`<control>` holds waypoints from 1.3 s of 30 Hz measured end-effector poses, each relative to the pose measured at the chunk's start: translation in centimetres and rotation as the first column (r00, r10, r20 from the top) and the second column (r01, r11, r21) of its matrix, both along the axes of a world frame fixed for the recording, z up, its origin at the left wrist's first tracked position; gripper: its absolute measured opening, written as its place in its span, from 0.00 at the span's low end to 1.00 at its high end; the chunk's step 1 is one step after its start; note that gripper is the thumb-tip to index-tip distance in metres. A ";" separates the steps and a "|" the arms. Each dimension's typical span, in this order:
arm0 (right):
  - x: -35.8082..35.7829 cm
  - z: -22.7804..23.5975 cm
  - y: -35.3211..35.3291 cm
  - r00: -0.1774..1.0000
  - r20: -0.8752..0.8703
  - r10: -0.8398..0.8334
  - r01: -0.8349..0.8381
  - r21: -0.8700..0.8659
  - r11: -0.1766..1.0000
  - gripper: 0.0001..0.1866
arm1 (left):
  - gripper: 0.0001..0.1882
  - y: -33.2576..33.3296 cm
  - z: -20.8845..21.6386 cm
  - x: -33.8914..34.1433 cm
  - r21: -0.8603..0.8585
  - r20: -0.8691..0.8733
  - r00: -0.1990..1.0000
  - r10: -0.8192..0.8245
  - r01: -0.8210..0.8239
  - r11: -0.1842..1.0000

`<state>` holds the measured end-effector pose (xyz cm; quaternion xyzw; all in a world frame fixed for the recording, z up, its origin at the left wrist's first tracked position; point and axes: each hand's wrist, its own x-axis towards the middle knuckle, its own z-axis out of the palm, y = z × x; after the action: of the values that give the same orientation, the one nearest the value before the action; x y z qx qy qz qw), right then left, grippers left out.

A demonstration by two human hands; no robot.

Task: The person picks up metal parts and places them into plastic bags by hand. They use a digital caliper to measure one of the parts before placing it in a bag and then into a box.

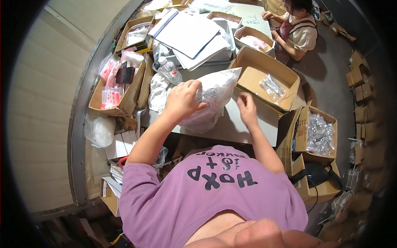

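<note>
My left hand (185,99) grips a large, clear plastic bag (217,89) on its left side, thumb toward me and fingers over the top. The bag is bulky and leans up to the right over the white table (264,126); its contents do not show clearly. Just right of the bag is my right hand (247,108), apart from it, with its fingers curled closed. Whether anything small is in those fingers is hidden. Behind my left hand stands a clear plastic bottle (168,69) beside a crumpled white cloth (158,93).
An open cardboard box (285,76) holding a clear packet (273,88) sits at the right. Papers and a clipboard (186,33) lie on a bin behind. A box of packets (95,95) is at left, a box of clear plastic pieces (318,134) at right. Another person (297,31) works at far right.
</note>
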<state>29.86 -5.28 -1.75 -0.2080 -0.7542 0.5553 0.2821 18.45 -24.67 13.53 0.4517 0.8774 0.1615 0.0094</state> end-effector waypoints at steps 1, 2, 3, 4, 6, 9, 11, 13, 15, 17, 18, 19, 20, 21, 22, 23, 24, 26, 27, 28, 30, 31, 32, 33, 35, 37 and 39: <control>-1.2 1.7 0.6 0.999 -0.023 0.040 -0.041 -0.064 0.997 0.18 | 0.28 -0.8 0.0 0.4 0.007 -0.074 0.996 0.049 -0.049 0.999; -2.6 2.2 1.4 0.984 -0.143 0.103 -0.123 -0.134 0.983 0.21 | 0.29 -1.6 0.1 0.8 0.018 -0.147 0.985 0.092 -0.091 0.996; -3.8 4.0 1.5 0.978 -0.156 0.141 -0.175 -0.231 0.957 0.24 | 0.29 -2.5 0.0 1.1 0.026 -0.144 0.984 0.103 -0.100 0.995; -5.3 4.1 1.9 0.960 -0.213 0.180 -0.233 -0.256 0.938 0.24 | 0.29 -3.6 -0.1 1.6 0.120 -0.245 0.951 0.189 -0.164 0.979; -7.3 4.7 2.0 0.941 -0.206 0.267 -0.320 -0.298 0.899 0.24 | 0.30 -6.2 -1.0 2.8 0.327 -0.317 0.856 0.408 -0.305 0.895; -9.0 4.3 0.4 0.941 -0.257 0.221 -0.299 -0.325 0.897 0.23 | 0.28 -9.1 -6.9 4.6 0.687 -0.018 0.839 0.544 -0.385 0.616; -9.6 4.1 -0.6 0.951 -0.239 0.197 -0.268 -0.311 0.912 0.25 | 0.28 -8.7 -10.1 6.0 0.740 0.254 0.808 0.532 -0.517 0.431; -9.9 4.8 -1.7 0.943 -0.325 0.063 -0.203 -0.416 0.887 0.28 | 0.24 -7.7 -12.6 6.2 0.806 0.368 0.844 0.390 -0.499 0.318; -9.9 4.6 -1.5 0.935 -0.337 0.113 -0.255 -0.412 0.875 0.29 | 0.22 -6.5 -11.8 5.3 0.834 0.438 0.843 0.313 -0.511 0.208; -10.0 5.6 -1.8 0.909 -0.413 0.046 -0.207 -0.354 0.912 0.29 | 0.22 -5.7 -10.6 4.2 0.848 0.417 0.847 0.330 -0.493 0.194; -9.7 6.3 -1.9 0.924 -0.378 0.056 -0.174 -0.285 0.942 0.30 | 0.22 -5.4 -10.3 3.6 0.849 0.431 0.849 0.307 -0.496 0.180; -9.6 6.6 -1.9 0.923 -0.379 0.063 -0.180 -0.282 0.942 0.30 | 0.21 -4.9 -9.9 3.1 0.851 0.443 0.851 0.282 -0.498 0.168; -9.5 6.8 -1.7 0.927 -0.374 0.039 -0.153 -0.281 0.947 0.30 | 0.22 -4.0 -9.1 2.3 0.876 0.424 0.859 0.286 -0.470 0.110; -9.4 7.3 -1.5 0.929 -0.370 0.012 -0.125 -0.281 0.952 0.29 | 0.22 -3.8 -8.5 1.7 0.878 0.422 0.862 0.282 -0.466 0.110; -9.3 8.0 -1.4 0.928 -0.372 -0.005 -0.103 -0.270 0.957 0.29 | 0.22 -3.6 -7.8 1.1 0.866 0.450 0.855 0.258 -0.488 0.105; -9.2 8.5 -1.2 0.928 -0.372 -0.010 -0.098 -0.270 0.958 0.29 | 0.21 -3.3 -7.4 0.6 0.852 0.480 0.845 0.235 -0.513 0.103; -9.1 9.0 -1.0 0.921 -0.389 -0.006 -0.094 -0.239 0.966 0.29 | 0.23 -3.1 -7.0 -0.2 0.823 0.530 0.818 0.222 -0.559 0.094; -8.7 10.4 -0.7 0.923 -0.386 -0.008 -0.081 -0.214 0.973 0.29 | 0.24 -2.4 -6.0 -2.0 0.821 0.558 0.816 0.154 -0.569 0.043; -8.6 11.1 -0.5 0.922 -0.388 -0.016 -0.074 -0.215 0.974 0.29 | 0.24 -2.0 -5.5 -2.9 0.845 0.532 0.840 0.101 -0.535 -0.003; -8.6 11.6 -0.3 0.913 -0.407 -0.009 -0.078 -0.196 0.978 0.29 | 0.24 -1.8 -5.4 -3.8 0.843 0.537 0.844 0.009 -0.536 -0.037; -8.3 12.6 0.6 0.910 -0.414 -0.019 -0.062 -0.182 0.981 0.30 | 0.24 -0.8 -4.2 -5.0 0.845 0.529 0.845 -0.072 -0.533 -0.042; -8.2 13.2 1.0 0.910 -0.413 -0.033 -0.046 -0.181 0.982 0.30 | 0.24 -0.3 -3.3 -5.5 0.845 0.521 0.843 -0.137 -0.531 -0.054; -8.1 14.1 1.5 0.894 -0.445 -0.046 -0.023 -0.148 0.989 0.30 | 0.24 0.2 -1.9 -5.8 0.863 0.500 0.858 -0.116 -0.506 -0.021; -8.0 14.8 1.8 0.878 -0.476 -0.049 -0.007 -0.116 0.993 0.30 | 0.23 0.6 -1.1 -6.5 0.854 0.497 0.848 -0.187 -0.515 -0.067; -8.3 16.2 2.4 0.864 -0.499 -0.071 0.051 -0.054 0.997 0.32 | 0.23 1.5 0.2 -7.8 0.854 0.475 0.829 -0.294 -0.515 -0.075; -8.8 17.3 3.0 0.831 -0.552 -0.077 0.057 -0.053 0.997 0.32 | 0.23 2.6 1.5 -9.0 0.868 0.441 0.835 -0.328 -0.490 -0.082; -8.8 18.2 4.3 0.810 -0.583 -0.069 0.052 -0.045 0.998 0.32 | 0.22 3.3 2.8 -10.0 0.898 0.363 0.845 -0.392 -0.429 -0.095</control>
<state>21.06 -1.00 16.45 -0.0552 -0.6167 0.5933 0.5144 8.40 -21.36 16.33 0.2256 0.4226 0.8734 -0.0871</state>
